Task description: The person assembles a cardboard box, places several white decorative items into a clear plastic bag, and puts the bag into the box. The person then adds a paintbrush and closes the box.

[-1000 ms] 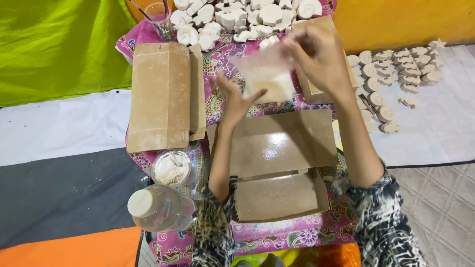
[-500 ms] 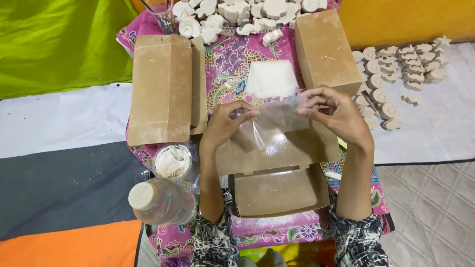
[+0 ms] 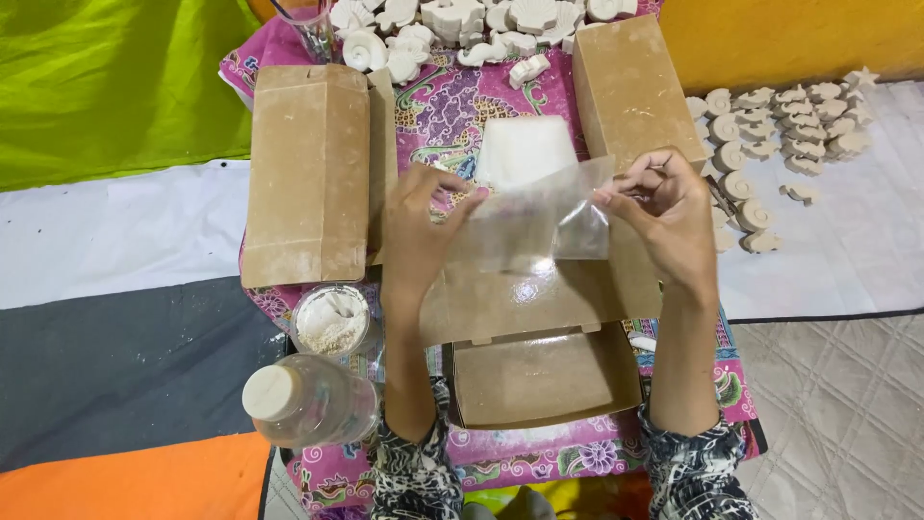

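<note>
Clear plastic bag (image 3: 544, 217), thin and rectangular, is stretched flat between both hands above the open brown cardboard box (image 3: 544, 380). Long axis runs left-right across the view; top edge tilts slightly, higher on the right. Which end is the mouth: cannot tell.

Left hand (image 3: 419, 226): fingers curled, thumb and fingertips pinching the bag's left edge. Right hand (image 3: 664, 207): thumb and forefinger pinching the right edge near the top corner, other fingers loosely bent behind.

Just beyond the bag, a white square block (image 3: 525, 149) lies on the pink patterned cloth (image 3: 438, 106) covering the worktop. The box's lid is hinged back, glossy inside, lying directly under the bag.

Tall closed brown cardboard box (image 3: 306, 173) lies to the left, long axis away from the person; second closed brown box (image 3: 630, 82) to the upper right, angled. Small round tub of white powder (image 3: 330, 320) and clear plastic bottle with white cap (image 3: 308, 400) sit at near left. White shell-shaped cast pieces (image 3: 770, 135) are spread on the white mat at right, more at the far edge.
</note>
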